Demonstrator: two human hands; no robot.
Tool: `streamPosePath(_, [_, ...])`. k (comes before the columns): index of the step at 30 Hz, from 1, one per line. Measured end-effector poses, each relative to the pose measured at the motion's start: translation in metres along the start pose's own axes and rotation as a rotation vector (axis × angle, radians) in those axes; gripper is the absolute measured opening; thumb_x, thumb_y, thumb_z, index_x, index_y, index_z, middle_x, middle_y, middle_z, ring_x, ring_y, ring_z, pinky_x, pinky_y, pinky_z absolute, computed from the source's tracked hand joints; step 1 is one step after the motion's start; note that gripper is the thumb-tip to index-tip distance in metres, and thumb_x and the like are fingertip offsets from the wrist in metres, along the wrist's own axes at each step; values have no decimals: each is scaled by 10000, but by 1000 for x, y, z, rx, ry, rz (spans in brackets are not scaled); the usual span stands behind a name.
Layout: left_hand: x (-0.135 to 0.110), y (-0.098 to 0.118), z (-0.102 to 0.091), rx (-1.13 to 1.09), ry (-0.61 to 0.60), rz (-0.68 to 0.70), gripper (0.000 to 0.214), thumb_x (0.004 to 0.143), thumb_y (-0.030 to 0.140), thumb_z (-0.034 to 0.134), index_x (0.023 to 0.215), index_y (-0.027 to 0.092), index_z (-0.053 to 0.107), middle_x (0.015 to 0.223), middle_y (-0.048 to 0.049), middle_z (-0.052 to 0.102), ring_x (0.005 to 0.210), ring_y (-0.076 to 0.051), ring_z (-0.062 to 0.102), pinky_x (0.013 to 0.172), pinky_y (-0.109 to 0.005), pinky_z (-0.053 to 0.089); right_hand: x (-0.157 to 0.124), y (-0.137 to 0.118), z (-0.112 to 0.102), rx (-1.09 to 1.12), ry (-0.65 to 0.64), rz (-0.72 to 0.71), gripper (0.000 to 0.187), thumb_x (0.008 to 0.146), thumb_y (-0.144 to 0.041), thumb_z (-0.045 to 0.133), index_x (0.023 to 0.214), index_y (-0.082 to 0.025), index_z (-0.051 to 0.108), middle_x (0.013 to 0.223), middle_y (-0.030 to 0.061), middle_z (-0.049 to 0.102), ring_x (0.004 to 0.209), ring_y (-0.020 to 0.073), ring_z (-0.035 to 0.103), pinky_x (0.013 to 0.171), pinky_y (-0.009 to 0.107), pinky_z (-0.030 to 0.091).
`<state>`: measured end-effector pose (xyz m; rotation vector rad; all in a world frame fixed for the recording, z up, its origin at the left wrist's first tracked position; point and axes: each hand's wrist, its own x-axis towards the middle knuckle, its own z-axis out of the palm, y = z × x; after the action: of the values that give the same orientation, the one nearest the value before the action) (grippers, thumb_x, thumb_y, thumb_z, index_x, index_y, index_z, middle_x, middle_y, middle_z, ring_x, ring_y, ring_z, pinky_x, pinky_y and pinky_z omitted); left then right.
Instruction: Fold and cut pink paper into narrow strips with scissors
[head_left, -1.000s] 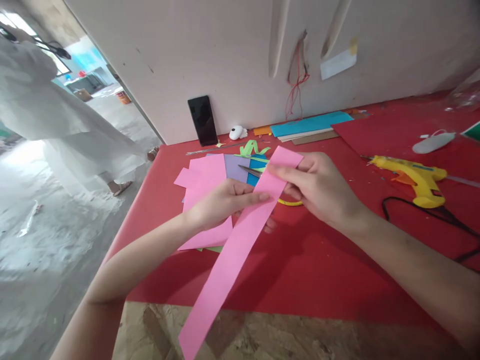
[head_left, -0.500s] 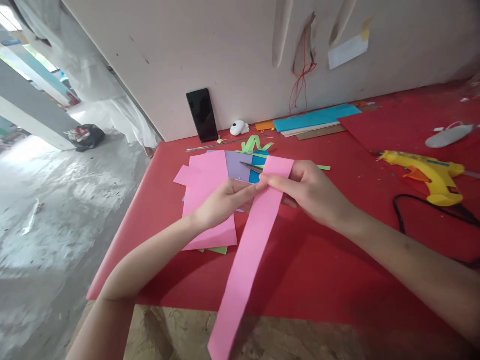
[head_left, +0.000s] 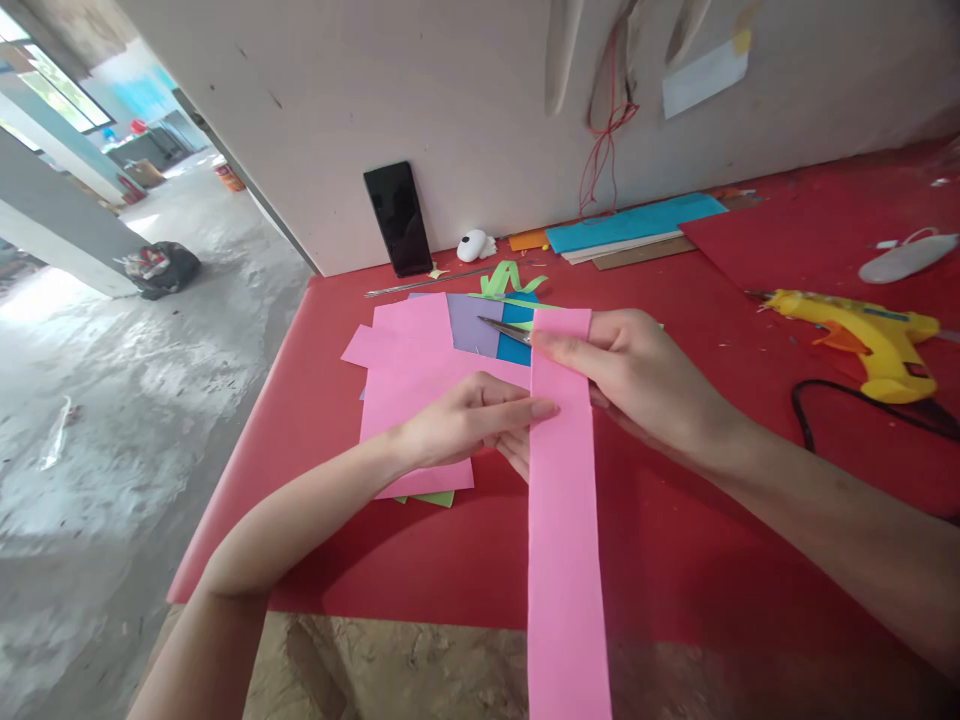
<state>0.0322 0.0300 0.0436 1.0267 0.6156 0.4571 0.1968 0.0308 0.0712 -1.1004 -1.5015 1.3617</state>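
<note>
From the head view, holds a pink paper strip [head_left: 566, 540] in both hands, above the red table [head_left: 675, 540]. Has the right hand [head_left: 637, 370] closed on it near the far end, thumb on top and fingers tucked beneath. Pinches the left edge, a little nearer the body, with the left hand [head_left: 480, 420], thumb flat on the upper face and fingers curled behind.

Points the squared far end away, toward the pale panel [head_left: 450, 100]. Sets the long axis almost straight back toward the body, leaning slightly right, over the table's front edge and out at the bottom of the picture.

Covers part of the pink sheets [head_left: 405, 390] with the left hand and wrist. Hides the rest of a pointed metal blade [head_left: 510, 327] behind strip and right hand; shows its tip over the purple sheet [head_left: 474, 340] and blue sheet [head_left: 514, 348]. Shows curled green paper [head_left: 501, 280] just beyond.

Farther back, shows a dark phone [head_left: 401, 220] leaning on the panel, a small white object [head_left: 474, 246] beside it, and folded bright blue paper [head_left: 637, 222]. Well to the right, shows a yellow glue gun [head_left: 862, 335], nozzle toward the hands, with its black cord [head_left: 799, 410] near the right forearm.
</note>
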Motion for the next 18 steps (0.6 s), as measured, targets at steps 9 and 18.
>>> streamPosePath(9, [-3,-6,-4,175,-142,-91,364,790,504,706,762,142,737,809,-78,781,673,-187,738,741,-356,630,7,7,-7,31,49,74,424,843,-272,647,494,-185,423,457,-46,317,411,53,282,402,251,218])
streamPosePath(18, [-5,-4,-11,236,-239,-18,248,861,429,642,791,235,780,851,-30,787,703,-161,738,770,-302,609,3,4,-1,70,-45,43,469,860,-208,594,447,-186,374,437,-40,312,392,45,269,382,249,195])
